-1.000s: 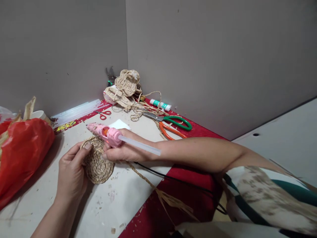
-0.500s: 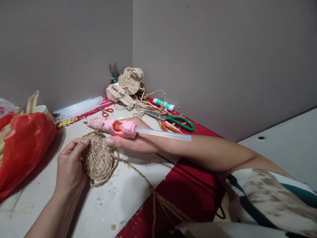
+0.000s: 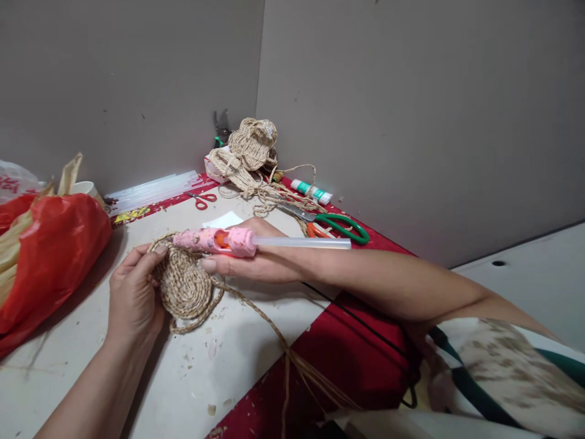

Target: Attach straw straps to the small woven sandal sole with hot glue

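Observation:
A flat coil of braided straw cord (image 3: 187, 286) is pinched at its left edge by my left hand (image 3: 137, 289), thumb on top. My right hand (image 3: 249, 262) grips a pink hot glue gun (image 3: 205, 241) with a clear glue stick (image 3: 301, 242) poking out of its back. The gun's nozzle end lies at the coil's upper edge, and its very tip is hidden there. My right thumb points at the coil's right side. From the coil, a loose braid (image 3: 256, 310) runs down to the right, ending in unbraided strands.
At the back lie woven straw pieces (image 3: 251, 146), pruning shears (image 3: 222, 128), green-and-orange scissors (image 3: 340, 225), small red scissors (image 3: 201, 200) and a glue tube (image 3: 311, 191). Spare glue sticks (image 3: 155, 190) are along the wall. A red plastic bag (image 3: 59, 256) stands left. A black cable (image 3: 356, 320) trails right.
The glue gun's nozzle has come down from above the coil onto its upper edge. My left hand still holds the coil. The whole view has shifted slightly.

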A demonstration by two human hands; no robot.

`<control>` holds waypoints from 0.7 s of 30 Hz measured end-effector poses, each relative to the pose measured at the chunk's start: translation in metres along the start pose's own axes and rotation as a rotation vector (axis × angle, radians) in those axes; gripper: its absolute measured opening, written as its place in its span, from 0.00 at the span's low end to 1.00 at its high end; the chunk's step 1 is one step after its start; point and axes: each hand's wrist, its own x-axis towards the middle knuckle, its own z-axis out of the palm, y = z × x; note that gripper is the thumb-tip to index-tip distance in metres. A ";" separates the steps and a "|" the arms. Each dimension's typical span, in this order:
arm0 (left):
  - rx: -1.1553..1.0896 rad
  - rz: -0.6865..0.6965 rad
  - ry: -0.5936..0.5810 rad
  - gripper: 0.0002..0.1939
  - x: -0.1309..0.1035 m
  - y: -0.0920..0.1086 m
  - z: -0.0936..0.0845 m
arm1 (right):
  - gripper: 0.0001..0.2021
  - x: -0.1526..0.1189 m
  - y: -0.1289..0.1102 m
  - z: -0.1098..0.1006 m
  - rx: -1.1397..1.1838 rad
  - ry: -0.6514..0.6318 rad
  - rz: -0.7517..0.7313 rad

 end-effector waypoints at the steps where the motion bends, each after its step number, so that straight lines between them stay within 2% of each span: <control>1: -0.001 0.005 0.003 0.11 0.000 0.000 0.000 | 0.15 0.000 0.000 0.000 0.003 -0.005 0.009; 17: -0.010 0.038 0.015 0.10 0.001 -0.002 0.000 | 0.14 0.001 0.001 0.000 0.005 -0.002 0.043; 21: -0.008 0.028 0.012 0.10 0.000 -0.001 0.001 | 0.13 0.001 0.003 0.000 0.078 0.022 0.059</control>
